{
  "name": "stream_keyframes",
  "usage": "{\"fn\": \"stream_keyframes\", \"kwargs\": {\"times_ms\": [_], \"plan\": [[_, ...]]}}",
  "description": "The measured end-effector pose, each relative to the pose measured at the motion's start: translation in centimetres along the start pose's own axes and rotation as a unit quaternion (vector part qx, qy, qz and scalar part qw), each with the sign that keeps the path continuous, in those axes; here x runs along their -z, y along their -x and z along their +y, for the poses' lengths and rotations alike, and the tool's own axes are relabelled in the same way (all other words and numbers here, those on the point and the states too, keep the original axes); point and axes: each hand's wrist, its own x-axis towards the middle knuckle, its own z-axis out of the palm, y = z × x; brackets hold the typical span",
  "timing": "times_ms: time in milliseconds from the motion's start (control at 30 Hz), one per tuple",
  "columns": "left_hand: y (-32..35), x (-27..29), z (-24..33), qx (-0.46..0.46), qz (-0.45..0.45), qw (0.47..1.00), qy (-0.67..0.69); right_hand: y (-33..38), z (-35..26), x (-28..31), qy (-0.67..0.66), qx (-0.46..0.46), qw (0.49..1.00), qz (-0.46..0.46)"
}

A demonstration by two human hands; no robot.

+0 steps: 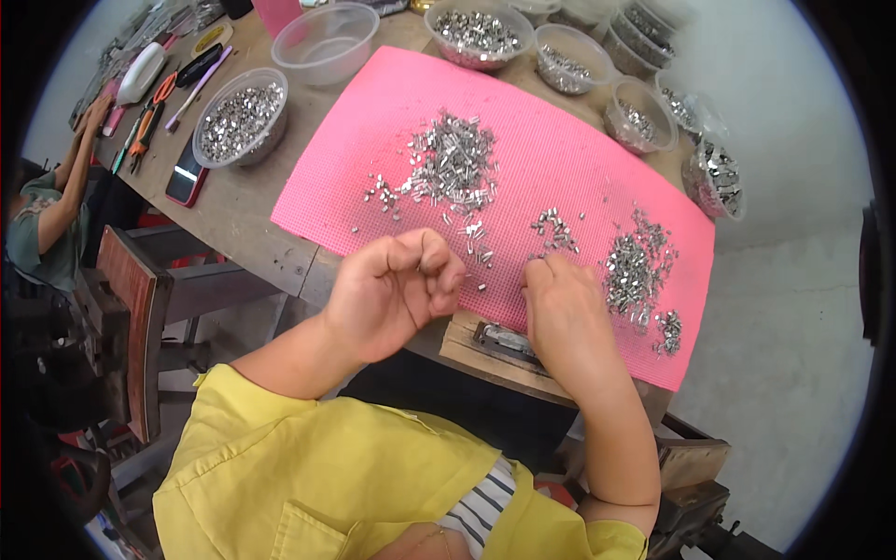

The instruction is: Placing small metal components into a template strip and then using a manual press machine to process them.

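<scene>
Small silvery metal pieces lie in piles on a pink textured mat (551, 140). The larger heap of short tube-like pieces (453, 163) is beyond my left hand (397, 294), which is raised palm up over the mat's near edge with its fingers curled in. Whatever those fingers hold is too small to make out. My right hand (569, 303) reaches down to the mat, fingertips pinched together beside a little cluster of pieces (557, 231); its fingers hide what is between them. A second heap (635, 271) sits just right of that hand, with a smaller group (668, 331) nearer me.
A wooden block (467, 343) with a metal fitting stands at the table's near edge, partly behind my right hand. Plastic bowls of metal parts (241, 121) surround the mat. At left are a phone (187, 179), pliers (145, 131) and another person's arm (70, 191).
</scene>
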Motion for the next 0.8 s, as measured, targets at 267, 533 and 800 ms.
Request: {"fn": "stream_keyframes", "kwargs": {"times_ms": [267,533,800], "plan": [[-0.3,-0.3,-2.5,0.003,0.043,0.995,0.095,-0.6,-3.4,3.4,-0.234,-0.039,0.970,0.054],[-1.8,-1.9,-2.5,0.063,-0.060,0.975,0.203,-0.9,-4.5,2.9,-0.188,0.060,0.964,0.177],[-15.1,-6.7,5.3,-0.096,0.158,0.980,-0.072,4.8,0.0,3.8,-0.195,-0.064,0.944,0.258]]}}
